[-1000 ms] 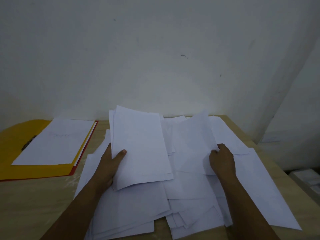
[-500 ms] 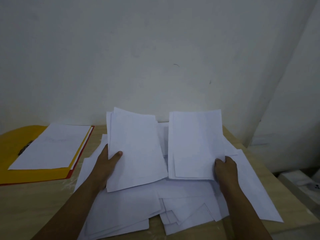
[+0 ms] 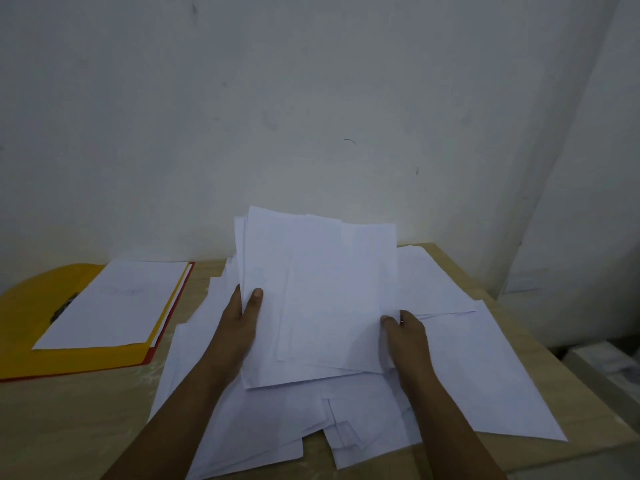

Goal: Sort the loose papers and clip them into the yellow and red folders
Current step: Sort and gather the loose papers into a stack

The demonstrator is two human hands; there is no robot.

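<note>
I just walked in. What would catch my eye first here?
Two hands, the left hand and right hand, hold up a bundle of white sheets over a messy pile of loose papers mid-table. At the left lies an open yellow folder with paper already in it.

Dim, flat indoor light; soft shadows; slight overall blur (wide-angle bending at edges).

both hands [image 3: 242,320] gripping papers [image 3: 322,296], yellow folder [image 3: 27,306]
</note>
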